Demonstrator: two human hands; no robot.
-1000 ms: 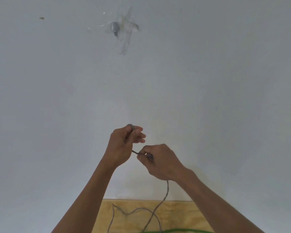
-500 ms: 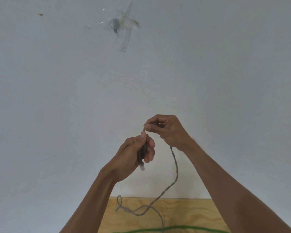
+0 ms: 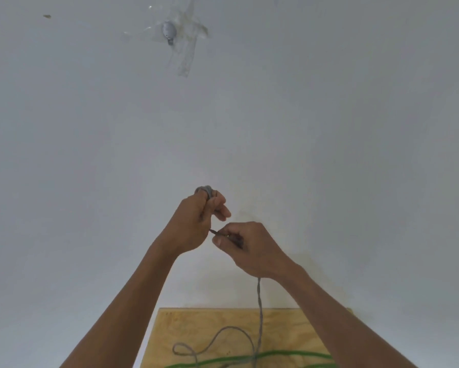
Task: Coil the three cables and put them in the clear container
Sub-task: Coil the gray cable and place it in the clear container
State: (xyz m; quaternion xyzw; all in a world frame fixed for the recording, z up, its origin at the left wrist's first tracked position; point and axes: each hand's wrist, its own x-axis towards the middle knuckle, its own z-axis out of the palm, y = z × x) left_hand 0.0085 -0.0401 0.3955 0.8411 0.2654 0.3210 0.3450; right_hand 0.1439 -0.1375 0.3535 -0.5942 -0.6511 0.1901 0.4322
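While the left hand clutches a few small grey loops poking above its knuckles, the right hand pinches the same grey cable just beside it, a short taut stretch bridging the two. Thin, braided-looking, it drops from under the right hand and trails down onto the wooden tabletop, curling into a loose loop. Both forearms reach up, hands raised before a white wall. A green cable lies across the tabletop's near edge.
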